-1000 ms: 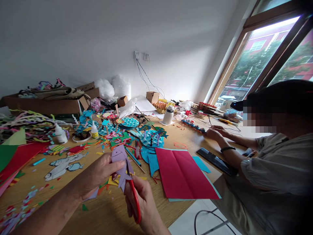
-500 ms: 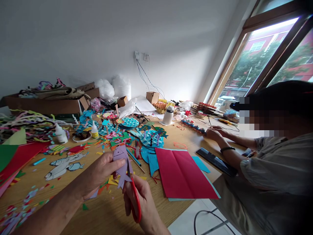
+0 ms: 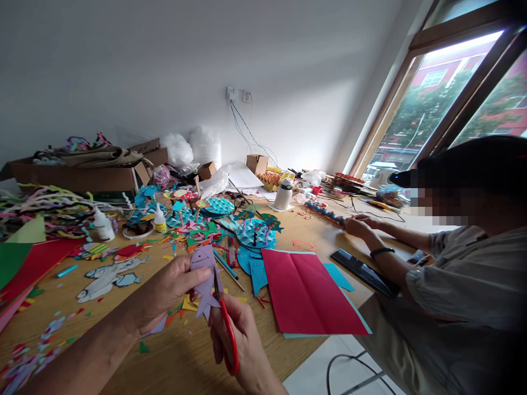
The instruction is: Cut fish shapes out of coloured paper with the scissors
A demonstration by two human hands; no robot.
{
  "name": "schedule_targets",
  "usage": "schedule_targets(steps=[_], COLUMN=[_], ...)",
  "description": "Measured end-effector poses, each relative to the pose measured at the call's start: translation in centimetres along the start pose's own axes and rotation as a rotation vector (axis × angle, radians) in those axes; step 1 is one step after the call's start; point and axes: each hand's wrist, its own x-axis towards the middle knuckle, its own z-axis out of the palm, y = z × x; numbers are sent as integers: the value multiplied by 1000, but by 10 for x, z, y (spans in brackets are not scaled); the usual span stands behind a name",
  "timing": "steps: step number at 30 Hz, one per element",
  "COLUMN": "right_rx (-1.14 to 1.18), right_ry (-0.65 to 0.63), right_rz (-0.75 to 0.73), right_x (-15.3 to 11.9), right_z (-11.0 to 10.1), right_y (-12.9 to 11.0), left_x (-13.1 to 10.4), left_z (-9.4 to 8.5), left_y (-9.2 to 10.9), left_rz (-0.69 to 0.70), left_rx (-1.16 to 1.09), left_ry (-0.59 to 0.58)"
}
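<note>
A purple paper fish [image 3: 201, 261] with a drawn eye is pinched in my left hand [image 3: 175, 285], thumb on top, its forked tail hanging toward me. My right hand [image 3: 241, 343] is wrapped round the red handles of a pair of scissors [image 3: 231, 334]. The dark blades lie along the right edge of the fish, beside a narrow strip of purple paper. Below my hands the wooden table [image 3: 173, 356] carries yellow, orange and green scraps.
Right of my hands lies a folded red sheet [image 3: 308, 291], with a black phone [image 3: 364, 272] beyond. Glue bottles [image 3: 159, 219], white paper fish [image 3: 96, 288] and blue crafts [image 3: 255, 233] stand or lie farther back. Another person [image 3: 465, 274] sits at the right, hands on the table.
The fish's tail has shifted slightly to the left, and the scissors have moved very slightly. My left hand keeps its hold. The other person's hands and head have moved a little.
</note>
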Motion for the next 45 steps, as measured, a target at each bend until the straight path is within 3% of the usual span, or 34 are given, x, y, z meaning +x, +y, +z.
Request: schedule_targets(steps=[19, 34, 45], right_rx=[6, 45, 46], right_ry=[71, 51, 44], right_rz=[70, 54, 48], right_x=[-1, -2, -2], right_z=[3, 2, 1], right_y=[-1, 0, 5], left_x=[2, 1, -1], left_z=[-1, 2, 2], left_y=[-3, -1, -1], left_rz=[-13, -27, -84], left_rx=[-7, -48, -81], left_ry=[48, -13, 27])
